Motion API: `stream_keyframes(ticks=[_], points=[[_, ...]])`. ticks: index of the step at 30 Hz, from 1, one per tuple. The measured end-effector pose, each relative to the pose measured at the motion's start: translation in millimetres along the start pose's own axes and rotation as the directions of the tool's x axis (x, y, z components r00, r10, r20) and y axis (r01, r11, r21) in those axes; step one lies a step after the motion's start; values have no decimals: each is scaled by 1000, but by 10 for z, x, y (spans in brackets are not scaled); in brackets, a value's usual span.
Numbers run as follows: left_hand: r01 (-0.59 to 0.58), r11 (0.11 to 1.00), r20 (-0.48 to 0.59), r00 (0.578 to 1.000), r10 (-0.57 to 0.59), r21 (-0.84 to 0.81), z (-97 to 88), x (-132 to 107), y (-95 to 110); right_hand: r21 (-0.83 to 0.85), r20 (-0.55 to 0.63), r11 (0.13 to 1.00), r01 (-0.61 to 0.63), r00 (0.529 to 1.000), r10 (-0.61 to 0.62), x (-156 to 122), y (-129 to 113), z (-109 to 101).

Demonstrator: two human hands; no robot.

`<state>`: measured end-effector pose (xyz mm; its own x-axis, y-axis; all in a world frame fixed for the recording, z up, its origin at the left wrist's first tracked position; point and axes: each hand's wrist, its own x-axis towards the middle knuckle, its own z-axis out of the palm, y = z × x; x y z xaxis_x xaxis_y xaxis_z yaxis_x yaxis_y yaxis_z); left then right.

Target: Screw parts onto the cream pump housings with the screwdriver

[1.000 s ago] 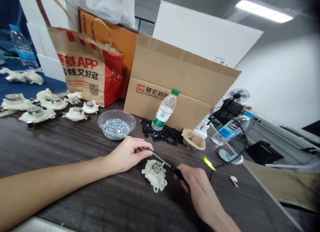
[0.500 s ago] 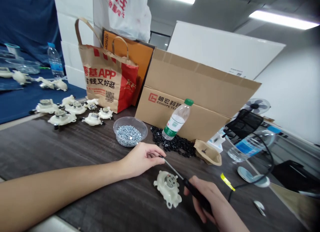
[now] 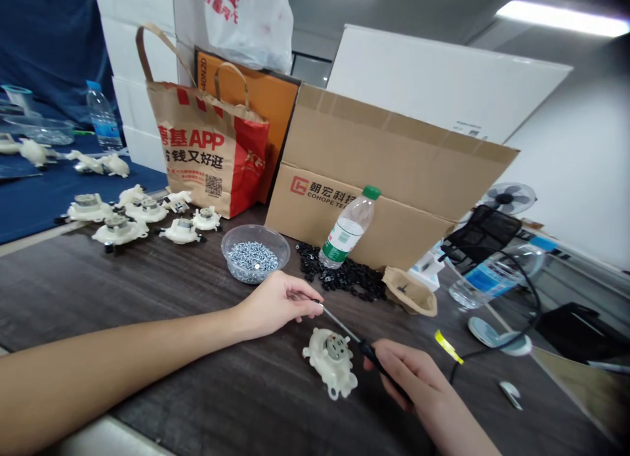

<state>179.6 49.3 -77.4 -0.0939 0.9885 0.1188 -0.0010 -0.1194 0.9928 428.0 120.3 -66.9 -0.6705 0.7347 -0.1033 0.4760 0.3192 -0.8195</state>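
Note:
My left hand (image 3: 278,305) is closed, with thumb and forefinger pinching a small silver screw (image 3: 321,304) at the screwdriver's tip. A dark bit shows beside it, too small to make out. My right hand (image 3: 401,371) grips the black handle of a screwdriver (image 3: 339,322), whose metal shaft points up and left to the left fingertips. Just below the shaft, a cream plastic housing (image 3: 329,371) with a round grey motor set in it lies on the dark table (image 3: 211,390). Neither hand is holding this housing.
A clear bowl of screws (image 3: 253,259) stands behind my left hand. Small black parts (image 3: 344,279) are heaped around a green-capped bottle (image 3: 347,229), before a cardboard box (image 3: 388,161). Several more housings (image 3: 121,229) sit at left. A paper cup (image 3: 408,292) lies at right.
The screwdriver tip and my left fingertips stay together. Both hands appear slightly higher in view, as does the whole scene, since the camera has tilted a little. The housing remains in place.

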Motion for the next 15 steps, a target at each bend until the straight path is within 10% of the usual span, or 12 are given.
stream_keyframes(ticks=[6, 15], points=[[-17, 1000, 7, 1000, 17, -22, -1, -1, 0, -340, -265, 917, 206, 915, -304, -97, -96, 14], [-36, 999, 22, 999, 36, 6, 47, -43, -5, -562, -283, 764, 317, 794, -538, -175, -123, -7]])
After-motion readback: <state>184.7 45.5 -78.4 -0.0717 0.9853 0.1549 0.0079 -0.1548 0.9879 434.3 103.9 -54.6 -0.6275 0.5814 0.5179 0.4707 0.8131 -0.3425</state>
